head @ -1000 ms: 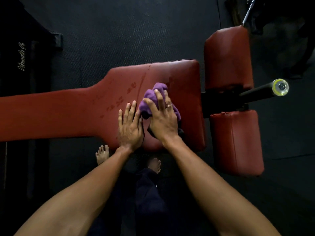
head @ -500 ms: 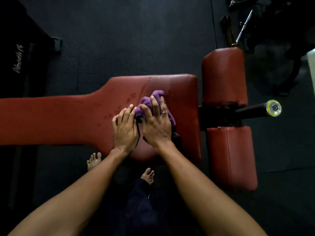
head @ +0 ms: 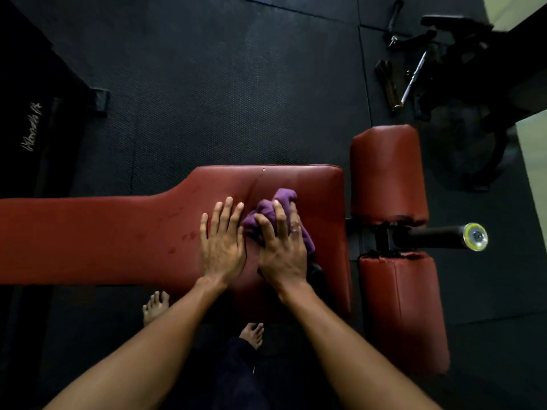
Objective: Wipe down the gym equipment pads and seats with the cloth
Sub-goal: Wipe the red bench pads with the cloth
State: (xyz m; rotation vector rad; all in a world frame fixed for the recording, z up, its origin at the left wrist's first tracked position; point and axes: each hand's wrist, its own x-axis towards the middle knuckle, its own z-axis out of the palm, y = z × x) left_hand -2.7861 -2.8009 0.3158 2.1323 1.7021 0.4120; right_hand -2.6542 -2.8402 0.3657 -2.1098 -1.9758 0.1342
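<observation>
A red padded bench (head: 118, 232) runs from the left edge to the middle, widening into a seat under my hands. My right hand (head: 282, 250) grips a bunched purple cloth (head: 281, 199) and presses it onto the seat. My left hand (head: 222, 241) lies flat on the pad just left of the cloth, fingers straight. Dark damp spots mark the pad left of my left hand. Two red roller pads, one far (head: 387, 173) and one near (head: 405, 309), sit to the right of the seat.
A black bar with a yellow-ringed end cap (head: 473, 236) sticks out to the right between the roller pads. Dark machine parts and a metal rod (head: 414, 75) lie at the top right. Black rubber flooring surrounds the bench. My bare feet (head: 157, 306) stand below it.
The view has shifted, so the bench sits lower in frame. My right hand with the cloth has slid slightly right, apart from my left hand, which stays flat on the pad.
</observation>
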